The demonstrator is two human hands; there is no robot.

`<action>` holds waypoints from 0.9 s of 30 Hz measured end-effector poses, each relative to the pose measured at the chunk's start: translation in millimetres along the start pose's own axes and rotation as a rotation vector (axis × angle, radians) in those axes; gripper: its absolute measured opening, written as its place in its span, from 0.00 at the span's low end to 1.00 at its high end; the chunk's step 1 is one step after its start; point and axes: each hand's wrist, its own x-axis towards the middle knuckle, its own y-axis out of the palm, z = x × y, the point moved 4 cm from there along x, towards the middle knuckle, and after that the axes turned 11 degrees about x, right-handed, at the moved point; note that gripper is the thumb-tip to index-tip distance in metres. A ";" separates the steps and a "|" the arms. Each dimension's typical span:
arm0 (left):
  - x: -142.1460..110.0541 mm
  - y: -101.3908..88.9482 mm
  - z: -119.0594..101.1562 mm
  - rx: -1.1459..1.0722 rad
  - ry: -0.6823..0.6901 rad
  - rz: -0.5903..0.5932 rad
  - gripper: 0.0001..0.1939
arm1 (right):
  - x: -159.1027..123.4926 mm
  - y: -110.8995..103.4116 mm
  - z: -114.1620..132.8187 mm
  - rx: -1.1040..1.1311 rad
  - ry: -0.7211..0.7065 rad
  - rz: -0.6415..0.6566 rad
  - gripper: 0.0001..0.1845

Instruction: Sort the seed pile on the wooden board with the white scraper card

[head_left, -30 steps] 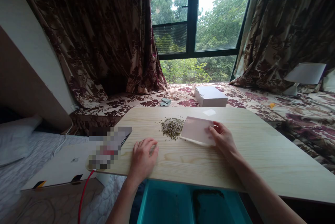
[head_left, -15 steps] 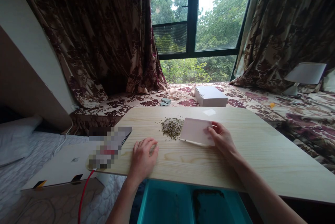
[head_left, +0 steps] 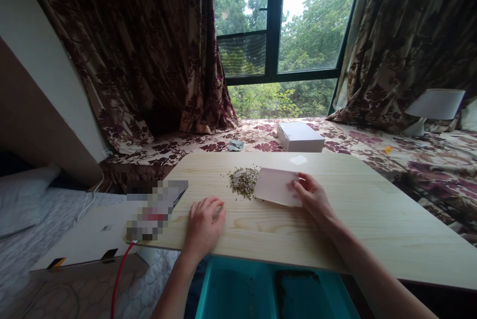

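Observation:
A loose pile of small greenish-brown beans or seeds (head_left: 243,182) lies on a pale wooden table (head_left: 268,237), with a few grains scattered around it. My right hand (head_left: 312,196) pinches the right end of a thin, whitish rectangular plastic board (head_left: 276,187). The board is tilted, and its left edge meets the right side of the pile. Left of and nearer than the pile, my left hand (head_left: 205,222) rests on the tabletop, palm down, fingers loosely bent and thumb apart, holding nothing.
Below the table's near edge is a teal two-compartment bin (head_left: 238,286), with dark matter in the right compartment. A pixelated item (head_left: 156,212) with a red cable (head_left: 119,274) sits at the table's left end. Beyond the table stands a white box (head_left: 301,136); a lamp (head_left: 434,105) is far right.
My right hand has slid the plastic board slightly left, against the pile's right edge. My left hand has stayed in place.

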 end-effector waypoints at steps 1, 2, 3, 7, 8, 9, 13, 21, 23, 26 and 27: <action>0.0 0.1 0.0 0.000 -0.001 0.001 0.09 | 0.0 0.9 -0.3 0.006 0.004 0.005 0.25; -0.1 0.2 0.0 0.001 -0.003 0.003 0.09 | 0.1 1.8 -0.6 0.012 0.012 0.009 0.25; -0.1 0.3 0.0 0.002 -0.003 0.005 0.09 | 0.3 2.5 -0.7 0.015 0.021 0.013 0.24; -0.1 0.5 -0.2 0.001 0.001 0.005 0.09 | 4.8 4.9 0.8 0.013 0.067 0.051 0.21; -0.1 0.5 -0.3 0.000 0.002 0.004 0.09 | 6.8 5.6 1.6 0.010 0.079 0.067 0.20; 0.0 0.4 -0.4 -0.002 0.002 0.002 0.09 | 9.1 6.4 2.5 0.007 0.090 0.082 0.19; -0.1 0.1 -0.8 -0.003 0.001 -0.005 0.09 | 18.4 13.3 7.3 -0.016 0.120 0.148 0.16; -0.2 0.2 -1.2 0.000 0.004 -0.001 0.09 | 23.9 34.4 7.4 -0.045 0.225 0.313 0.12; -0.3 0.0 -1.3 0.000 0.005 -0.005 0.09 | 23.8 34.4 4.6 -0.047 0.243 0.350 0.13; -0.4 -0.2 -1.3 -0.002 0.007 -0.003 0.09 | 22.0 31.0 2.1 -0.052 0.260 0.404 0.13; -0.5 -0.3 -1.3 -0.002 0.008 -0.001 0.09 | 20.8 29.3 2.1 -0.057 0.267 0.417 0.13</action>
